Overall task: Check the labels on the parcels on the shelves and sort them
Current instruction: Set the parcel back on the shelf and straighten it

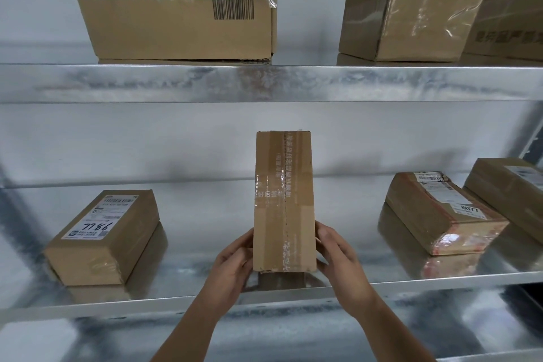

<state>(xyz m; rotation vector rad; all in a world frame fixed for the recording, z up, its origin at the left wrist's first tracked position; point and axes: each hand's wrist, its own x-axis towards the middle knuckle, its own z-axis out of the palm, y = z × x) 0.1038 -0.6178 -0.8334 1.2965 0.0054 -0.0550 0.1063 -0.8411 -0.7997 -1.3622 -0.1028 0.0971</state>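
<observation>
Your left hand (232,261) & right hand (338,256) grip the tall taped parcel (284,200) by its lower sides, upright at shelf (264,84) center. Labeled parcel (102,236) lies at 9 o'clock of it, taped parcel w/ 8077 tag (443,211) at 3.

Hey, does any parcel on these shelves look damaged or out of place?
The green-topped box on the upper shelf has torn, loose plastic wrap at its right corner. The parcel marked 8077 on the lower shelf lies askew, with wrinkled tape at its near end.
</observation>
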